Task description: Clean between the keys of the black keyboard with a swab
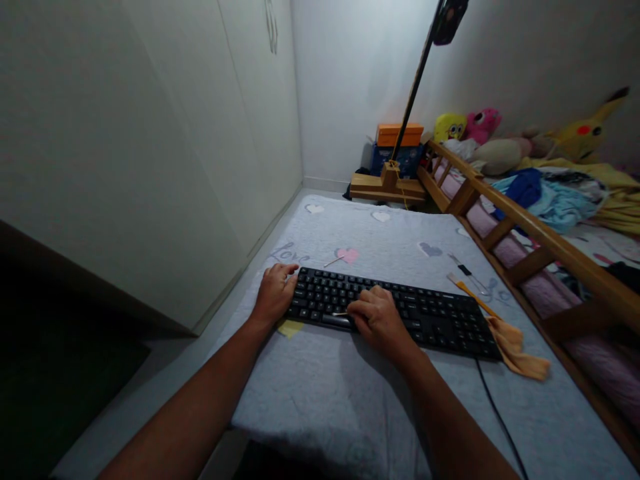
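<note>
A black computer keyboard (435, 327) lies slightly askew on the cloth-covered table. My left hand (274, 293) grips its left end, with the thumb and fingers at the edge. Above the space bar, my right hand (377, 317) is closed around a thin cotton swab (341, 314), whose tip points left onto the keys. Another cotton swab (334, 261) rests on the cloth behind the keyboard. To the right are a brush with an orange handle (475, 298) and a slim metal tool with a black band (465, 269). An orange cloth (523, 353) lies against the keyboard's right end.
The table (310, 393) has a grey cloth with hearts. A yellow piece (290, 328) shows under the keyboard's front left. The keyboard cable (495, 407) runs toward me. A wooden bed rail (530, 233) borders the right, a pale cabinet (200, 133) the left. Behind stands a pole (417, 80).
</note>
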`<state>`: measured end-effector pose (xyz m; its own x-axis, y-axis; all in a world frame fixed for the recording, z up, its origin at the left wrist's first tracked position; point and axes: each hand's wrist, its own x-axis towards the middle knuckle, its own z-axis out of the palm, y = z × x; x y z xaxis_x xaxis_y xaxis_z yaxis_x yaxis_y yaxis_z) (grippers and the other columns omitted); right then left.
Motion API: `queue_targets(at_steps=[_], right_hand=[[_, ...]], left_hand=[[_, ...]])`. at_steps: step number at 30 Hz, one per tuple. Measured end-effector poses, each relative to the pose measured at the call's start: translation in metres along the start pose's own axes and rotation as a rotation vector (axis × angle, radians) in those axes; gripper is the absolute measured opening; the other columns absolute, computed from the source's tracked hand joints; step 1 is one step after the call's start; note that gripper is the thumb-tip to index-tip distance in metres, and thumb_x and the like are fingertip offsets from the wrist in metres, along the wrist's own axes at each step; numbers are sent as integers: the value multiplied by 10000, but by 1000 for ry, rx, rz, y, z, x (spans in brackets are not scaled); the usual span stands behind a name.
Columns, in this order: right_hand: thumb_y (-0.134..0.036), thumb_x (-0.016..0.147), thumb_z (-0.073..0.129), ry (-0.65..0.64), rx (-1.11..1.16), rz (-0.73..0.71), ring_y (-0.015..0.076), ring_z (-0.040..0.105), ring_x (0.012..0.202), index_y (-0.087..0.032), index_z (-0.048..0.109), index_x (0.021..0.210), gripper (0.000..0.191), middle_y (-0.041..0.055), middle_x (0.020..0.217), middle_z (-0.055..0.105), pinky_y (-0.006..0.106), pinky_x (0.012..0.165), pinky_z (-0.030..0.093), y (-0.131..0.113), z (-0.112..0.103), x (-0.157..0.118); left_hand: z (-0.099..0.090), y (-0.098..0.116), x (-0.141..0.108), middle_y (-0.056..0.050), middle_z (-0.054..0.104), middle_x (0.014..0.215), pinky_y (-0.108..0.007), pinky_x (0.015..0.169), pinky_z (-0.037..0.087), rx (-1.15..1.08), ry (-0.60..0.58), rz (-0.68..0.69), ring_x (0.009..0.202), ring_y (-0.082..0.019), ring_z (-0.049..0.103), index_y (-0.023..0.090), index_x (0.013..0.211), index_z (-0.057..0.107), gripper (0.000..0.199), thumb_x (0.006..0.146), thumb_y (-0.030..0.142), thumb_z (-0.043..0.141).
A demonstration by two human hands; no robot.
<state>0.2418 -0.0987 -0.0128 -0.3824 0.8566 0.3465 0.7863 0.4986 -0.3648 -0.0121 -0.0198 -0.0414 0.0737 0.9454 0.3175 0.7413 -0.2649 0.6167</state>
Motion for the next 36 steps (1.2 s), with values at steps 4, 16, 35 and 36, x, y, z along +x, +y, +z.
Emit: queue_targets(at_steps=[4, 16, 35, 36], right_hand=[[-170, 921, 584, -5, 31, 2, 182, 472, 819, -191, 715, 804, 177, 33, 763, 607, 339, 822, 322, 2, -1, -2], [-208, 947, 573, -67, -39, -30, 184, 451, 800, -212, 726, 812, 204, 27, 743, 636, 345, 811, 269, -12, 10, 6], [-150, 902, 584, -148, -61, 67, 180, 476, 780, -202, 697, 727, 215, 19, 722, 640, 352, 811, 280, 20, -36, -24], [-145, 895, 585, -156, -62, 75, 181, 478, 782, -201, 696, 724, 212, 18, 719, 638, 353, 810, 279, 21, -37, -25]], left_hand=[[2, -4, 2, -107, 703, 1037, -448, 996, 455, -12, -32, -35, 1046, -268, 606, 155, 1071, 720, 351, 890, 302, 458], [6, -9, 2, -91, 727, 1046, -423, 974, 490, -112, -23, -60, 1014, -248, 644, 170, 1071, 727, 343, 863, 306, 491], [5, -10, 1, -87, 725, 1072, -426, 1006, 478, -91, -32, -58, 1055, -254, 638, 181, 1091, 722, 364, 867, 335, 481], [5, -9, 0, -90, 724, 1086, -429, 1011, 474, -89, -38, -59, 1067, -257, 634, 178, 1097, 720, 370, 870, 339, 477]])
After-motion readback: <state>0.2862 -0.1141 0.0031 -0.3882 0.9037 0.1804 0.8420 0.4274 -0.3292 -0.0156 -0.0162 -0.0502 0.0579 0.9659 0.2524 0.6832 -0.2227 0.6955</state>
